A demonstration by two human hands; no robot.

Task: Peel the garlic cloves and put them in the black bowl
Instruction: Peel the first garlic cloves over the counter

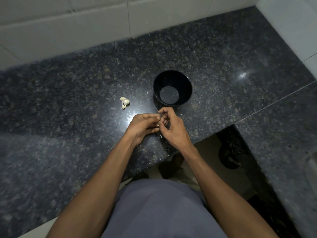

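A black bowl (172,88) stands upright on the dark granite counter (223,54), and I see nothing inside it. Just in front of it my left hand (143,127) and my right hand (171,128) meet, fingers curled round a small garlic clove (158,124) that is mostly hidden between them. A bit of pale skin (160,136) shows below the fingers. A small cluster of unpeeled garlic cloves (124,102) lies on the counter to the left of the bowl.
Tiny flakes of garlic skin are scattered on the counter around the bowl and hands. White tiled walls (68,23) rise behind and at the right. The counter's front edge steps back at the right, showing the floor and a dark drain (229,158) below.
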